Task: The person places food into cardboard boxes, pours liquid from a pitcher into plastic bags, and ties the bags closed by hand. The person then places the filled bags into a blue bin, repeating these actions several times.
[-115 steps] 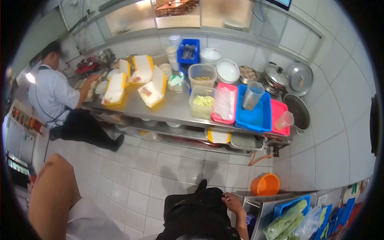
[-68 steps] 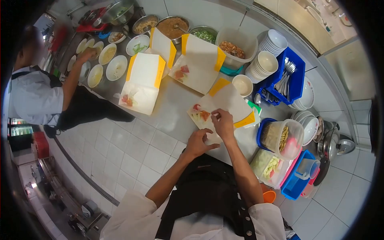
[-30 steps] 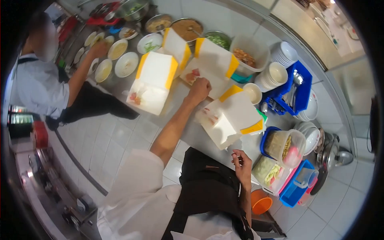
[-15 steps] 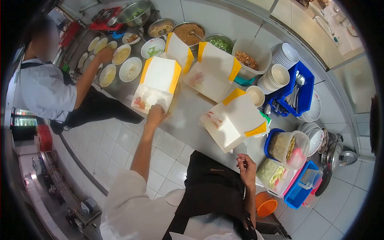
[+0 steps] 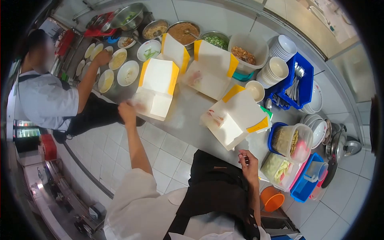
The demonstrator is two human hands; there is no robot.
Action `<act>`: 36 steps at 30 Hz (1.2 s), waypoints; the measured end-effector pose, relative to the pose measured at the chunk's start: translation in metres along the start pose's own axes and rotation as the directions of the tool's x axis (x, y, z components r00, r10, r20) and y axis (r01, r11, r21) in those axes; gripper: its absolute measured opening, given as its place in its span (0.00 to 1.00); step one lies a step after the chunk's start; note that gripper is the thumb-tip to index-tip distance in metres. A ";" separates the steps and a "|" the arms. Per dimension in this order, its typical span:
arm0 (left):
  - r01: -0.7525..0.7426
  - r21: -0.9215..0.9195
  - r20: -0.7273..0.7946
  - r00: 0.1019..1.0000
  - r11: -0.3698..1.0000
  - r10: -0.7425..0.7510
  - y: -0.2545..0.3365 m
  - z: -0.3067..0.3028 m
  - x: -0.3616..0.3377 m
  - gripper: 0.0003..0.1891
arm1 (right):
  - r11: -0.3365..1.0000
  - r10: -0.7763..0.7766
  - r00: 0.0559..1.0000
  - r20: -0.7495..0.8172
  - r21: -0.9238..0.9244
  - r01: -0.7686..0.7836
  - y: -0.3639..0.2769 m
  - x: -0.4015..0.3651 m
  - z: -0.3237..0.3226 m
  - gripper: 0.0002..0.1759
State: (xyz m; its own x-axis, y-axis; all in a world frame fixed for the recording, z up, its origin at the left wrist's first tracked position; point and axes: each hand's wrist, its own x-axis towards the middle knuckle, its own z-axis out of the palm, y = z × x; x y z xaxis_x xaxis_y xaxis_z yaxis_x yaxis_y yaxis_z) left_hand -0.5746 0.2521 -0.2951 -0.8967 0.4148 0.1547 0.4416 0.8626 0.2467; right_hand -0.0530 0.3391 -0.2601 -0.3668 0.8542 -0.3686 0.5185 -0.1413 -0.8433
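My left hand (image 5: pixel 127 113) is closed at the left edge of an open white and yellow box (image 5: pixel 162 105), its fingers pinched on a clear plastic bag (image 5: pixel 140 100) with blurred reddish contents. Near the counter's front edge, my right hand (image 5: pixel 249 162) is loosely curled with fingers apart, and nothing shows in it. Just above it stands another open box (image 5: pixel 230 136) with a bag of red pieces at its left side. Behind are a third open box (image 5: pixel 214 84) with a small bag inside and a fourth (image 5: pixel 173 52), partly hidden.
A co-worker (image 5: pixel 48 96) at the left reaches over several bowls (image 5: pixel 128 73). Metal bowls of food (image 5: pixel 183 33) line the back. At right stand stacked cups (image 5: pixel 273 72), a blue cutlery tray (image 5: pixel 306 90) and food containers (image 5: pixel 290 144). An orange bucket (image 5: pixel 272 199) is below.
My left hand has moved left from the box's front right part to its left edge, and the bag there has shifted left. My right hand stays nearly in place.
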 end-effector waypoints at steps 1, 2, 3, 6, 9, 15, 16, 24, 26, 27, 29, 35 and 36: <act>-0.007 0.001 0.000 1.000 1.000 0.007 -0.001 0.000 0.006 0.10 | 1.000 -0.016 1.000 -0.008 0.005 0.016 0.003 0.000 -0.001 0.11; -0.128 0.002 -0.162 0.979 0.992 0.127 0.001 0.003 0.016 0.12 | 1.000 -0.017 1.000 -0.017 0.013 0.017 0.004 0.001 -0.002 0.11; -0.245 0.023 -0.316 0.918 0.969 0.240 0.010 -0.001 0.023 0.15 | 1.000 -0.005 1.000 -0.019 0.022 0.006 0.007 0.000 -0.003 0.11; -0.624 -0.323 -0.252 0.782 0.712 0.570 0.088 0.011 0.042 0.16 | 1.000 0.017 1.000 -0.001 0.025 -0.017 0.011 -0.001 -0.003 0.11; -0.839 -0.389 -0.225 0.487 0.380 0.844 0.164 0.042 0.084 0.16 | 0.999 0.033 0.999 0.032 -0.007 -0.033 0.003 -0.001 0.000 0.11; -0.653 -0.341 0.234 0.637 0.676 0.734 0.182 -0.007 0.116 0.23 | 0.999 0.046 0.996 -0.079 0.031 -0.044 0.003 -0.009 -0.007 0.12; -0.633 -0.322 0.300 0.637 0.704 0.710 0.182 -0.024 0.115 0.22 | 0.993 0.099 0.989 -0.106 0.078 -0.091 0.004 -0.017 -0.008 0.12; -0.606 -0.131 0.803 0.400 0.785 0.442 0.191 -0.020 0.136 0.14 | 0.993 0.104 0.987 -0.122 0.072 -0.096 0.008 -0.017 -0.012 0.12; -0.627 -0.100 0.856 0.342 0.773 0.388 0.211 -0.015 0.120 0.18 | 0.996 0.079 0.991 -0.110 0.049 -0.074 0.004 -0.012 -0.013 0.12; -0.656 -0.076 0.902 0.276 0.751 0.332 0.220 -0.014 0.114 0.23 | 0.998 0.060 0.992 -0.108 0.031 -0.057 0.001 -0.009 -0.014 0.11; -0.739 -0.011 0.935 0.232 0.674 0.269 0.228 0.009 0.105 0.19 | 0.999 0.044 0.993 -0.106 0.015 -0.043 -0.005 -0.005 -0.016 0.11; -0.911 -0.043 0.983 0.034 0.410 0.179 0.228 0.085 0.110 0.14 | 1.000 0.028 0.990 -0.137 0.006 -0.027 -0.010 -0.005 -0.023 0.11; -0.909 -0.086 0.976 0.006 0.409 0.218 0.226 0.094 0.112 0.14 | 0.999 0.041 0.989 -0.143 0.024 -0.038 -0.010 -0.007 -0.023 0.11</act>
State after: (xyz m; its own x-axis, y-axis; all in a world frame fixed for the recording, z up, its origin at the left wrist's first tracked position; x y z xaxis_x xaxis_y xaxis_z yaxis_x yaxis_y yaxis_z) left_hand -0.5785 0.5212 -0.3122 0.0607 0.4728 -0.8791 0.9979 -0.0492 0.0425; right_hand -0.0374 0.3461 -0.2403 -0.2312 0.9105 -0.3430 0.5133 -0.1853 -0.8380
